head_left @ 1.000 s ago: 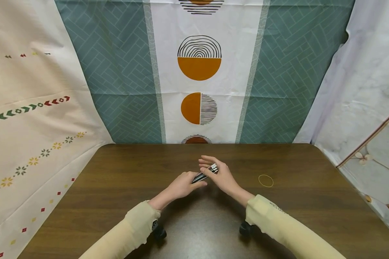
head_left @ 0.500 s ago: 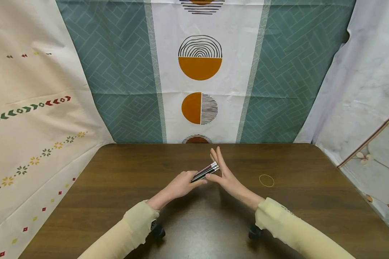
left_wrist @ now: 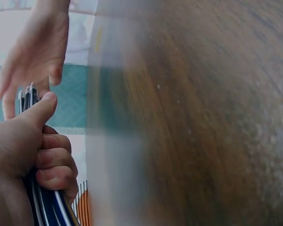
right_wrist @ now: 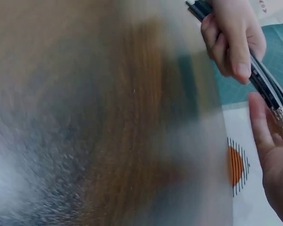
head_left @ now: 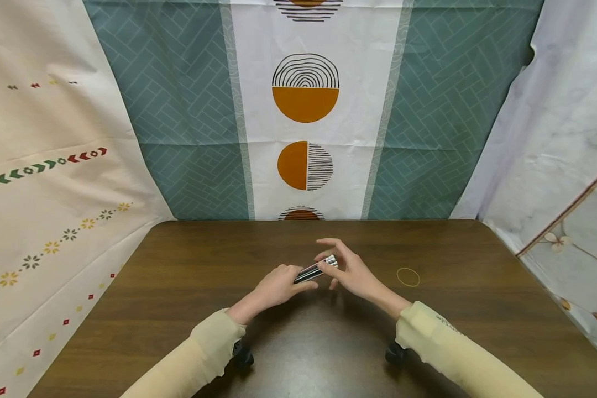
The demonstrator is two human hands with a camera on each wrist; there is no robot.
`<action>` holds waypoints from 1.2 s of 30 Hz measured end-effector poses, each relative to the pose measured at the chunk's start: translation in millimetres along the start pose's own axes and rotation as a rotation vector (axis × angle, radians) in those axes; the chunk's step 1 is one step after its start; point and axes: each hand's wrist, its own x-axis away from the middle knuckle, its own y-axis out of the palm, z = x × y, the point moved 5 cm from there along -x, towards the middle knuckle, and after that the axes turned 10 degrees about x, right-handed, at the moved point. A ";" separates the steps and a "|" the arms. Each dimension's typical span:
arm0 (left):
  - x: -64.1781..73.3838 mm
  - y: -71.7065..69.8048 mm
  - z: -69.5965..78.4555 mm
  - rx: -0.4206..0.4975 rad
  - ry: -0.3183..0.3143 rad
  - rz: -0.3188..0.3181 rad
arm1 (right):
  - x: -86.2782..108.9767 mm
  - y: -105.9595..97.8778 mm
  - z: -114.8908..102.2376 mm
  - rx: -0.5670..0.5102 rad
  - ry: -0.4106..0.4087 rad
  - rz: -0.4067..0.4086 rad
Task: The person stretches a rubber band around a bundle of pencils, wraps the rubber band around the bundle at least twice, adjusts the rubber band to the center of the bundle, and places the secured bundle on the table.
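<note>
A bundle of dark pencils point(head_left: 309, 272) with silvery ends slants up to the right over the table. My left hand point(head_left: 277, 284) grips it around the middle, fingers curled and thumb laid along the shafts in the left wrist view. At the silvery ends, my right hand point(head_left: 358, 276) has its thumb and loosely bent fingers spread about the bundle without closing on it. In the right wrist view the pencil ends point(right_wrist: 282, 115) pass beside the right thumb; light contact there is hard to tell. Part of the bundle is hidden inside the left fist.
A thin yellow rubber band point(head_left: 408, 277) lies on the brown wooden table point(head_left: 204, 249), right of my hands. Patterned cloth hangs behind the table point(head_left: 194, 138) and along both sides.
The right fingers straightened and lifted off the pencil ends, then bent again around them, with the right forearm shifting right. My left hand keeps its grip, nearly still.
</note>
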 end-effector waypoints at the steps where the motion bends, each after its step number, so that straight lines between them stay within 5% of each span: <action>1: 0.7 -0.1 0.5 -0.003 -0.001 0.000 | -1.4 -0.7 1.1 0.004 0.007 0.007; 9: 3.5 -1.4 5.2 -0.010 0.041 -0.016 | -6.2 -2.6 10.4 -0.047 0.054 0.102; 18: 7.1 1.4 -0.6 0.185 0.046 -0.267 | -1.2 -3.9 6.0 -0.127 0.100 0.077; 23: 9.0 3.8 -1.3 0.288 0.063 -0.316 | 0.3 -4.9 3.2 -0.123 0.101 0.068; 30: 7.7 4.3 -0.2 0.369 0.032 -0.272 | 1.6 -6.1 -0.5 -0.118 0.069 0.094; 36: 4.1 3.0 4.3 0.254 0.059 -0.143 | 6.4 -2.0 -3.5 0.008 0.046 0.202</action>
